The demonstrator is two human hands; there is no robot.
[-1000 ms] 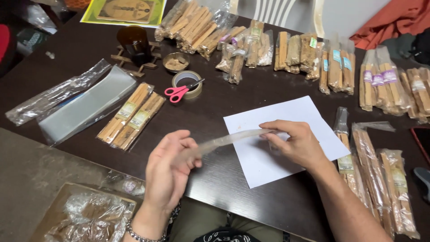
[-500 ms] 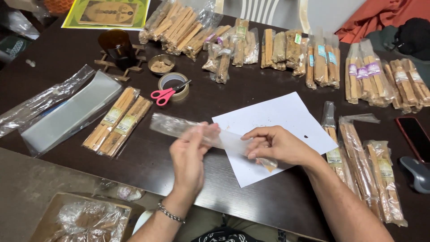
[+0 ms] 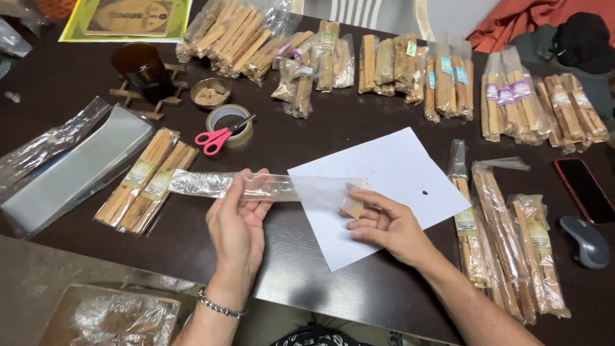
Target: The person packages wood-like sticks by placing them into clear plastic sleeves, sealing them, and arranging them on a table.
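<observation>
A long, narrow clear plastic sleeve (image 3: 282,188) lies stretched level between both hands, just above the dark table (image 3: 307,269). My left hand (image 3: 238,221) pinches it near the middle, the open end sticking out to the left. My right hand (image 3: 384,221) grips its right end over a white paper sheet (image 3: 397,173), where a small tan crumb shows inside the sleeve. Two packed bundles of wooden sticks (image 3: 142,181) lie to the left of my left hand.
Pink-handled scissors (image 3: 218,136) rest on a tape roll (image 3: 230,122). Empty clear sleeves (image 3: 70,168) lie at far left. Many bagged stick bundles (image 3: 384,64) line the back and right side (image 3: 506,237). A phone (image 3: 584,190) and a mouse (image 3: 584,241) sit at right.
The sleeve has swung from a tilted, twisted pose to flat and level. My left hand has shifted from its left end toward the middle; my right hand has slid down over the paper.
</observation>
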